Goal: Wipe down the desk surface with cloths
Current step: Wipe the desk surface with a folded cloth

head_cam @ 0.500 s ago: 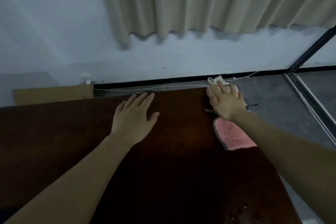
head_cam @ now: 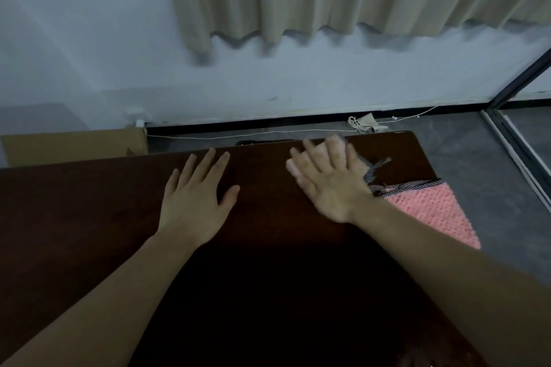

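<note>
1. Across the lower frame, the dark wooden worktop point(head_cam: 89, 232) fills our view, its far edge near the wall.
2. We see the pink cloth point(head_cam: 429, 211) at the right edge, partly overhanging — likely dragged along for wiping.
3. Our right hand point(head_cam: 325, 182), blurred, lies flat with fingers spread, pressing the cloth's dark-trimmed corner.
4. Our left hand point(head_cam: 196, 194) rests flat and spread, holding nothing — probably bracing us.

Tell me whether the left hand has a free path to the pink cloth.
Probably not directly. The left hand lies flat on the desk, and the right hand and forearm lie between it and the pink cloth at the desk's right edge; it would have to cross over them.
</note>
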### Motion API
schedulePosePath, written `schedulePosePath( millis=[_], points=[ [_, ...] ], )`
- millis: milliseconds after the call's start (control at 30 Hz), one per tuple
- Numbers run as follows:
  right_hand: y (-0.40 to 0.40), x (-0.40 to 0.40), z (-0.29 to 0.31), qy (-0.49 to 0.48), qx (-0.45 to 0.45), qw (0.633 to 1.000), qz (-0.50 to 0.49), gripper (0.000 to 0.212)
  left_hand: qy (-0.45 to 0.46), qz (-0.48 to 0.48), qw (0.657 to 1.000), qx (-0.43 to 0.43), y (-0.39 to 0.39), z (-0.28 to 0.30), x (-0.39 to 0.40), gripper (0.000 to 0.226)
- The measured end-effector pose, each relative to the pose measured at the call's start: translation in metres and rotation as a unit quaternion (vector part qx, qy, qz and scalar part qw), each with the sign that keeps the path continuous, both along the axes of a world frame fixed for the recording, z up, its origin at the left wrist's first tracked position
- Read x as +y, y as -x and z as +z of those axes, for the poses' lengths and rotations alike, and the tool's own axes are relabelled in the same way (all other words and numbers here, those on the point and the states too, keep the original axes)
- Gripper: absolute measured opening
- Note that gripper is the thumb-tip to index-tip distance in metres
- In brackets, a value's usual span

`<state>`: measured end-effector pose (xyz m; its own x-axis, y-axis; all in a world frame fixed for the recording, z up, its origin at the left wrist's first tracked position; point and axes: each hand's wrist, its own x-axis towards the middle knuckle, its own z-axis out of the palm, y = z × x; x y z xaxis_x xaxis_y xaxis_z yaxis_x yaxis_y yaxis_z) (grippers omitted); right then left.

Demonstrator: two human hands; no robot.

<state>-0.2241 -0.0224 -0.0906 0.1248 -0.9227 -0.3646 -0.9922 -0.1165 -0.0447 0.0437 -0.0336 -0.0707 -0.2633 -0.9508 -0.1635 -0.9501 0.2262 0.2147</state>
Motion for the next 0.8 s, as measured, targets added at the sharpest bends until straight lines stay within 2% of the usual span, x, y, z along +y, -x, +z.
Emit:
schedulePosePath(
  millis=[133, 333, 433, 500, 600, 667, 800],
  points=[
    [-0.014, 0.037, 0.001, -0.009, -0.019, 0.996, 0.092, 0.063, -0.007, 0.011, 1.0, -0.001, -0.008, -0.001, 0.005, 0.069],
    [0.022, -0.027, -0.003, 0.022, 0.011, 0.998, -0.063, 0.055, -0.001, 0.013, 1.0, 0.003, -0.034, -0.002, 0.025, 0.068],
    [0.012, -0.031, -0.003, 0.026, 0.005, 0.996, -0.082, 0.055, -0.006, 0.016, 1.0, 0.0, -0.045, -0.005, 0.032, 0.068],
    [-0.007, -0.011, -0.006, 0.018, 0.009, 0.998, -0.058, 0.056, -0.012, 0.02, 1.0, -0.002, -0.047, -0.007, 0.035, 0.068],
    [-0.033, 0.038, -0.007, 0.023, -0.006, 0.999, 0.03, 0.061, -0.013, 0.027, 1.0, 0.0, -0.045, -0.01, 0.037, 0.068],
    [-0.039, 0.065, -0.001, 0.018, -0.028, 0.996, 0.078, 0.056, -0.015, 0.025, 1.0, 0.001, -0.044, -0.01, 0.037, 0.068],
    [-0.03, 0.056, 0.001, 0.03, -0.027, 0.996, 0.075, 0.055, -0.026, 0.022, 0.999, -0.002, -0.046, -0.011, 0.037, 0.069]
  ],
)
